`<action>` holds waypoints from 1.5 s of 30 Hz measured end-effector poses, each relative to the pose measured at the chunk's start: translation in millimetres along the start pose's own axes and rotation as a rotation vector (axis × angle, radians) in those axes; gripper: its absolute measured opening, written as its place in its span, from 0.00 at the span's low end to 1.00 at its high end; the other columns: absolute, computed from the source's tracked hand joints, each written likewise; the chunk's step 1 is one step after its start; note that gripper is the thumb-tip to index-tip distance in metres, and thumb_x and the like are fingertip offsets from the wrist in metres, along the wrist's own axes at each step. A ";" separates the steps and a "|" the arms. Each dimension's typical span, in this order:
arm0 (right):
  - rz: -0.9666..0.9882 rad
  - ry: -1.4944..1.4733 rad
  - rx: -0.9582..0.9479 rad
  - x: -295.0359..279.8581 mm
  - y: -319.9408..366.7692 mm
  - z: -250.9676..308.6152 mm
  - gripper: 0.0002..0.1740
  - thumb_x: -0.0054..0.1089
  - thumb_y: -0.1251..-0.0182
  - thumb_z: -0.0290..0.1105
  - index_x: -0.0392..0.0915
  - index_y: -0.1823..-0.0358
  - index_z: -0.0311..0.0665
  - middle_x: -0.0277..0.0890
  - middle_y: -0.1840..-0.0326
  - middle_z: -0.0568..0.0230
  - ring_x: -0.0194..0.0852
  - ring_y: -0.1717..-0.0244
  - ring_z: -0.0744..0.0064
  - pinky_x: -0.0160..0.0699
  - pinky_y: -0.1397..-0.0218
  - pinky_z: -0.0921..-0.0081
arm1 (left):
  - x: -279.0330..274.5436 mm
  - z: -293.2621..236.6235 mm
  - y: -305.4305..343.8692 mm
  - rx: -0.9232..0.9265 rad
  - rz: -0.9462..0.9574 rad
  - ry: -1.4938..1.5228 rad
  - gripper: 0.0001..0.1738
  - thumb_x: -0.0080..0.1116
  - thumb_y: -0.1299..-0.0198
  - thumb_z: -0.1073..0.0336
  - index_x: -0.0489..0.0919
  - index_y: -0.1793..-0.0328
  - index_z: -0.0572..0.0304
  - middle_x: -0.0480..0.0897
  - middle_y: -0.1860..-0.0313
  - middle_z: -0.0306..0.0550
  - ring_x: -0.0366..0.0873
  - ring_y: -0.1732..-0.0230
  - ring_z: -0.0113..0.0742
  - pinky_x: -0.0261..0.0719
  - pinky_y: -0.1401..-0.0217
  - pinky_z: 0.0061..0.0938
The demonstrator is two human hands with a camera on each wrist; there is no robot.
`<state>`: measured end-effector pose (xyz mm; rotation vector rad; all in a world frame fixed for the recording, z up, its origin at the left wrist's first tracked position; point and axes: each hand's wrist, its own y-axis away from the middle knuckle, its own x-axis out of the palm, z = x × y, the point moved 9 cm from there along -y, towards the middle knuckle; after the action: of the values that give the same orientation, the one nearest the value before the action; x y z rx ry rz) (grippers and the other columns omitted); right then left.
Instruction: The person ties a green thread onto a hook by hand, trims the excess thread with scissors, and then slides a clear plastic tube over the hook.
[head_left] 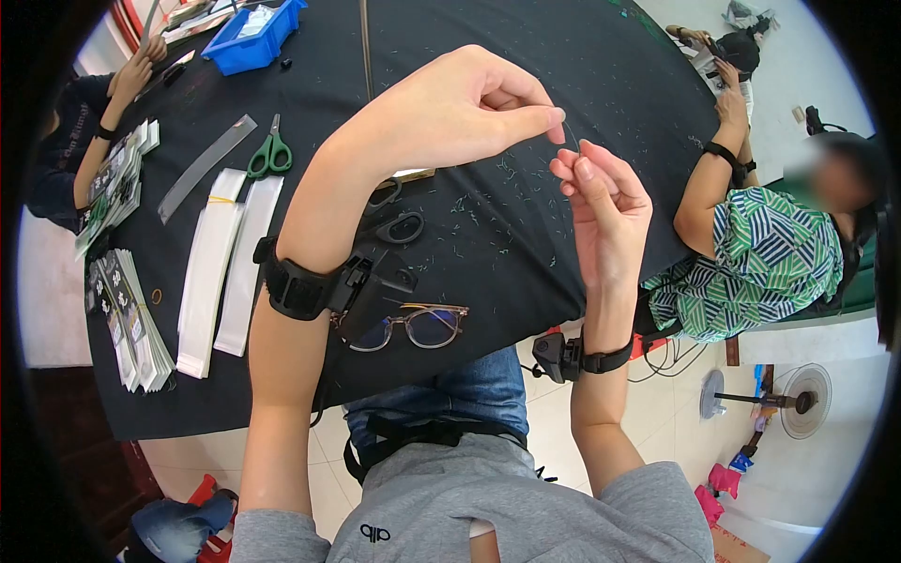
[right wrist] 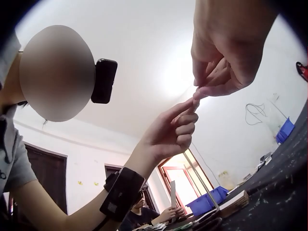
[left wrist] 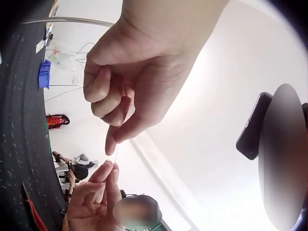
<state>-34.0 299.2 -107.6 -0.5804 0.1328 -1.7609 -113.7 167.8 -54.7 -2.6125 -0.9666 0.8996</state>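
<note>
A thin, pale strand (head_left: pixel 572 134) runs the short distance between my two hands, raised above the black-covered table. My left hand (head_left: pixel 460 108) pinches one end between thumb and index finger, its other fingers curled in. Just below, my right hand (head_left: pixel 608 202) pinches the other end with thumb and fingertips, palm turned up. From the left wrist view, the strand (left wrist: pixel 116 153) shows as a fine line between the fingertips. The right wrist view has both sets of fingertips almost meeting.
Small clippings dot the black cloth (head_left: pixel 497 253). Eyeglasses (head_left: pixel 435 327) and black-handled scissors (head_left: pixel 402 228) lie near me. Leftward are green-handled scissors (head_left: pixel 270 155), clear plastic sleeves (head_left: pixel 208 281), printed packets (head_left: pixel 131 319) and a blue bin (head_left: pixel 246 56). Other people sit around the table.
</note>
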 end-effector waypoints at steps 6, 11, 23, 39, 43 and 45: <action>0.034 0.371 -0.002 8.6 2.4 0.0 0.11 0.59 0.33 0.24 0.79 0.53 0.27 0.83 0.59 0.50 0.85 0.59 0.67 0.81 0.57 0.78 | 2.8 -1.4 0.9 0.028 0.006 0.025 0.15 0.57 0.33 0.57 0.85 0.60 0.61 0.71 0.80 0.28 0.59 0.78 0.15 0.54 0.77 0.18; 0.053 0.475 -0.045 11.7 1.3 -2.2 0.08 0.55 0.30 0.26 0.77 0.57 0.27 0.83 0.62 0.53 0.84 0.61 0.69 0.81 0.57 0.79 | 1.3 -1.9 1.1 0.008 0.006 -0.003 0.15 0.57 0.33 0.57 0.86 0.58 0.62 0.76 0.77 0.32 0.64 0.76 0.16 0.58 0.76 0.17; 0.036 0.464 -0.003 -1.2 5.3 -9.5 0.07 0.47 0.25 0.28 0.68 0.58 0.31 0.84 0.62 0.50 0.84 0.61 0.68 0.80 0.56 0.78 | -13.1 -19.4 4.2 0.040 -0.036 0.136 0.17 0.53 0.31 0.55 0.84 0.51 0.60 0.67 0.84 0.28 0.58 0.83 0.14 0.52 0.81 0.14; 0.265 0.186 0.052 29.1 19.7 -41.7 0.04 0.58 0.32 0.26 0.77 0.61 0.33 0.68 0.34 0.48 0.67 0.33 0.56 0.71 0.39 0.68 | -4.3 -32.0 7.4 -0.124 -0.007 0.787 0.17 0.49 0.28 0.61 0.80 0.48 0.69 0.61 0.83 0.26 0.51 0.82 0.16 0.47 0.80 0.15; 0.316 0.086 0.063 39.5 20.0 -51.5 0.03 0.58 0.33 0.26 0.78 0.63 0.34 0.67 0.34 0.46 0.67 0.33 0.54 0.70 0.36 0.66 | -2.9 -29.3 5.7 -0.149 -0.016 0.759 0.17 0.50 0.29 0.61 0.80 0.48 0.69 0.60 0.83 0.26 0.51 0.82 0.15 0.46 0.81 0.15; 0.317 0.041 0.098 45.2 21.4 -56.8 0.03 0.58 0.32 0.26 0.78 0.62 0.34 0.67 0.34 0.47 0.67 0.34 0.54 0.69 0.36 0.66 | -2.4 -27.3 5.4 -0.142 -0.009 0.750 0.17 0.50 0.29 0.61 0.80 0.48 0.69 0.60 0.83 0.25 0.51 0.82 0.15 0.46 0.81 0.15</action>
<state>-47.8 238.9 -151.2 -0.4266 0.1569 -1.4627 -95.6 162.4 -34.1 -2.6908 -0.8307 -0.1841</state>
